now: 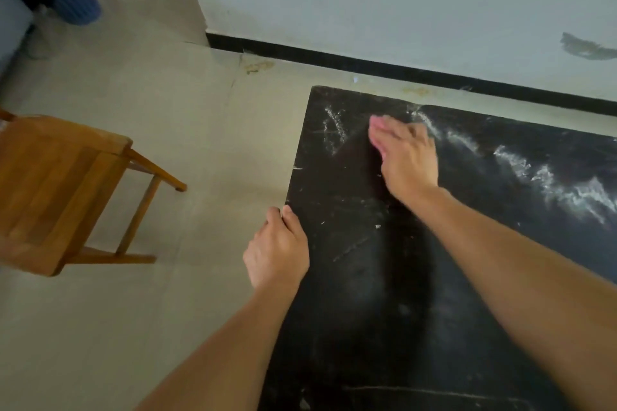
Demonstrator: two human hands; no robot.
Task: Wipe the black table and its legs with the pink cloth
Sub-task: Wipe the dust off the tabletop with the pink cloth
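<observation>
Head view: the pink cloth (374, 132) lies on the black table (367, 294) beneath the right hand (409, 158), only a strip showing past the fingertips; that hand, somewhat blurred, presses it down with fingers laid flat; white smears (551, 177) run off to its right; the left hand (277, 247) grips the table's edge, fingers curled over it; a wooden chair (56, 190) stands well to its left.
</observation>
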